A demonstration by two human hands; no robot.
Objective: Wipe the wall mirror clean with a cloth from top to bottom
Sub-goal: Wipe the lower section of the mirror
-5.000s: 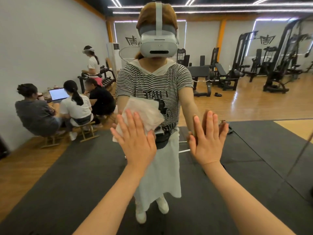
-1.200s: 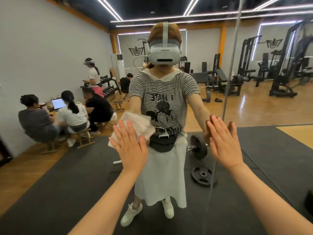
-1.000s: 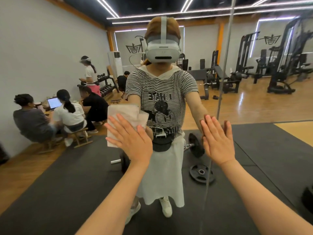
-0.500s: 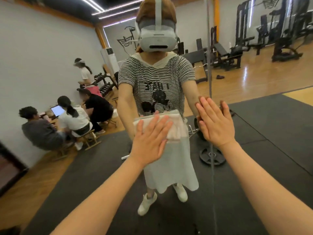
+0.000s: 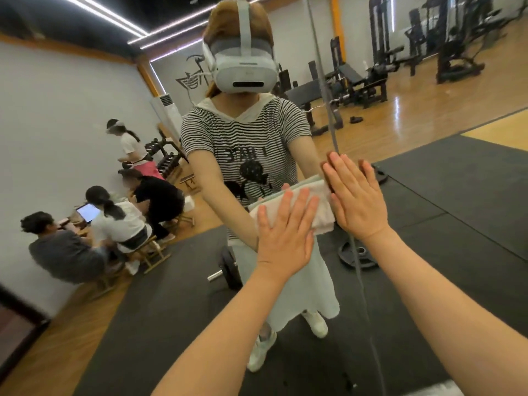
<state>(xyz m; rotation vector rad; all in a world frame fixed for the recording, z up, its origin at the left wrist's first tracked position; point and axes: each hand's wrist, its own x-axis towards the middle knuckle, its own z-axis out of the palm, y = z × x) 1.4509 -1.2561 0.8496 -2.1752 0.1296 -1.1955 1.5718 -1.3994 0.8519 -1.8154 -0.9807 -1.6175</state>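
Mid-mirror (image 5: 85, 115) wipe; left hand (image 5: 285, 232) flat, fingers straight, pressing cloth (image 5: 320, 201); right hand (image 5: 354, 198) flat, empty; lower glass seemingly left.

Single head-worn wide-angle view, tilted, facing the wall mirror (image 5: 428, 195) squarely at arm's reach, looking slightly downward.

left hand (image 5: 285, 238): flat, fingers straight, pressing the cloth (image 5: 313, 207) against the wall mirror (image 5: 85, 110).
cloth: white, folded, showing past the fingertips toward 1 o'clock.
right hand (image 5: 355, 198): flat on the glass, just beside the cloth at 3 o'clock, fingers straight.
mirror seam (image 5: 328, 110): vertical line running behind the right hand.
reflection: striped shirt (image 5: 243, 138), white headset (image 5: 243, 70), weight plate (image 5: 357, 255) at 5 o'clock of the right hand.
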